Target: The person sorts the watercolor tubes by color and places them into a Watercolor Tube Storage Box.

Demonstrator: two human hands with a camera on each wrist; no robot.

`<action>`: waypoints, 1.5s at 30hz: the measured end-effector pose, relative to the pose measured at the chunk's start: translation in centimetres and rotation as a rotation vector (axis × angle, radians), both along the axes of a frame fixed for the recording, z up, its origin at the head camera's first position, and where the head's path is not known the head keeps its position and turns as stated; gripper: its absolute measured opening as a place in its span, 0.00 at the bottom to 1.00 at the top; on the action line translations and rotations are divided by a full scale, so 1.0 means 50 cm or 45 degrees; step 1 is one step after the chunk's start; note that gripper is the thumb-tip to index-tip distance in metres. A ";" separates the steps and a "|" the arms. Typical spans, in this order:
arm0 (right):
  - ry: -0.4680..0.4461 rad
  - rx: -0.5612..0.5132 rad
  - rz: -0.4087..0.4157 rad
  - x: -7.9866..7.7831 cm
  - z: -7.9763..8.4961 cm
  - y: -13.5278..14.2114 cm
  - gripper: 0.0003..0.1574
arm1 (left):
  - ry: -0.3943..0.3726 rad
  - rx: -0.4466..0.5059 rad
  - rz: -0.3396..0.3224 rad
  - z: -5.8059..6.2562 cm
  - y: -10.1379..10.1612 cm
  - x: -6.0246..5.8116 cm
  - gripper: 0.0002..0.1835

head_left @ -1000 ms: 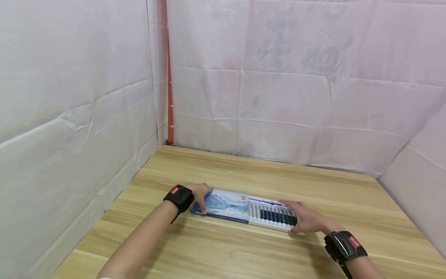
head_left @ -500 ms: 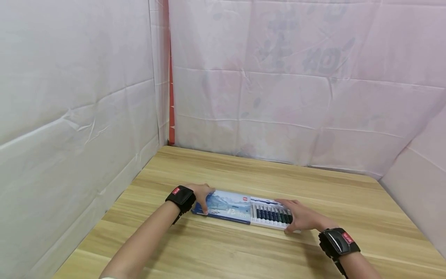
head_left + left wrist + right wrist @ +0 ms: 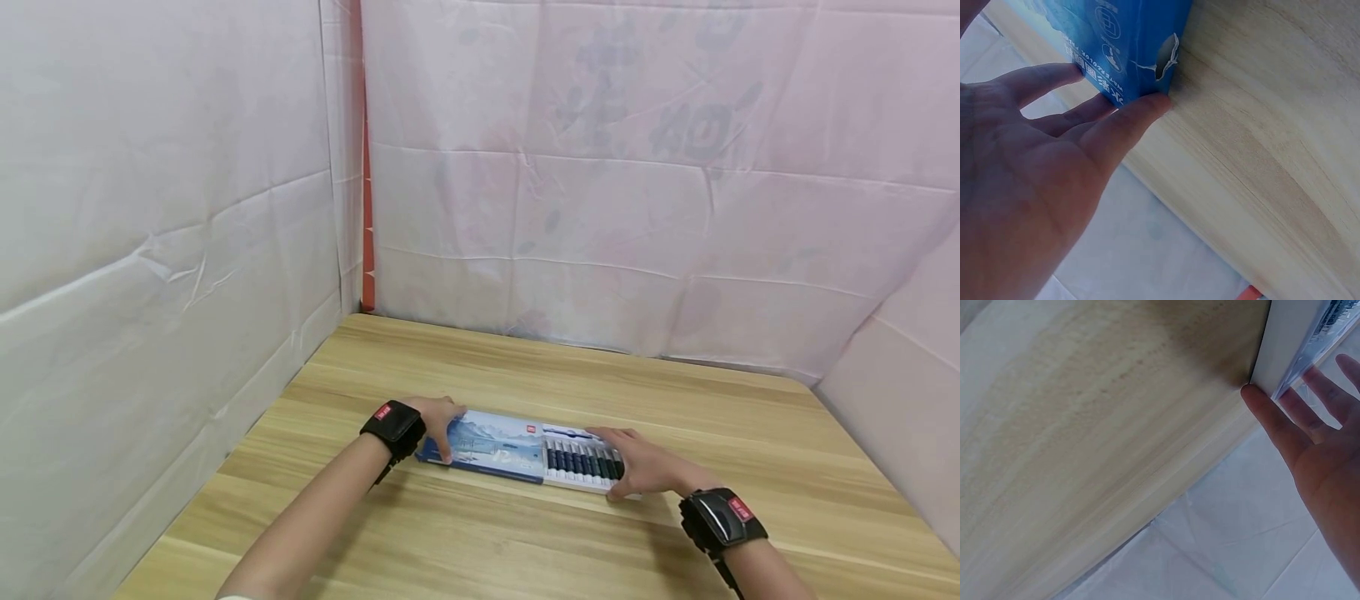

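Observation:
A flat blue watercolor paint box lies on the table, its printed sleeve [image 3: 495,443] on the left and a white inner tray [image 3: 570,482] sticking out to the right. Several paint tubes [image 3: 583,461] with dark blue to green bands show in the tray. My left hand [image 3: 431,421] grips the sleeve's left end across its width, thumb on the near side. In the left wrist view, a torn hole marks the end of the sleeve [image 3: 1147,37]. Spanning the tray's right end is my right hand [image 3: 651,467], thumb at the near edge, palm hiding the outermost part.
The wood-grain table [image 3: 465,533] extends around the box on all sides. White sheeting covers the left wall [image 3: 165,333] and the back wall [image 3: 600,250], with a red strip [image 3: 367,250] at their corner. Black straps [image 3: 723,521] circle both wrists.
The tray has slid left into the sleeve with my right hand, so less of it and fewer tubes show. My left hand and the sleeve have shifted only slightly right.

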State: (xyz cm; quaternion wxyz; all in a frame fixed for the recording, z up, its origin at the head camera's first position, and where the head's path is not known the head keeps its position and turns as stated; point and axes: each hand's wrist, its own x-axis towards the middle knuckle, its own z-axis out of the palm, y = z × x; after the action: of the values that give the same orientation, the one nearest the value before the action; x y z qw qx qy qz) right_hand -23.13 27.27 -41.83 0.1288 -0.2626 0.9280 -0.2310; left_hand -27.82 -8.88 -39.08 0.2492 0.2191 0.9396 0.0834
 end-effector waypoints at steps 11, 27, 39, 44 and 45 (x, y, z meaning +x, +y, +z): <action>-0.012 0.010 -0.018 0.001 0.000 -0.002 0.61 | -0.012 -0.011 0.020 0.022 0.009 0.018 0.48; -0.004 0.007 0.000 0.001 0.000 0.002 0.61 | 0.020 -0.024 -0.004 -0.005 0.024 -0.007 0.51; 0.027 -0.003 0.014 0.005 -0.001 0.004 0.60 | -0.003 0.049 -0.021 -0.014 0.009 -0.004 0.49; 0.085 -0.016 0.023 0.011 -0.006 0.011 0.61 | -0.009 0.228 -0.037 -0.036 -0.015 -0.013 0.51; 0.092 -0.027 0.021 0.013 -0.009 0.014 0.61 | -0.007 0.271 -0.046 -0.042 -0.023 -0.013 0.52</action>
State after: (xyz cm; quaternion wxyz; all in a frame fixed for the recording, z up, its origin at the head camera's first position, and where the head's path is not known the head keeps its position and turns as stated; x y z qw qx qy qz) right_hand -22.47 27.99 -42.27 0.0941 -0.2797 0.9273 -0.2302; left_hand -28.46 -10.04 -41.20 0.2285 0.2612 0.9206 0.1789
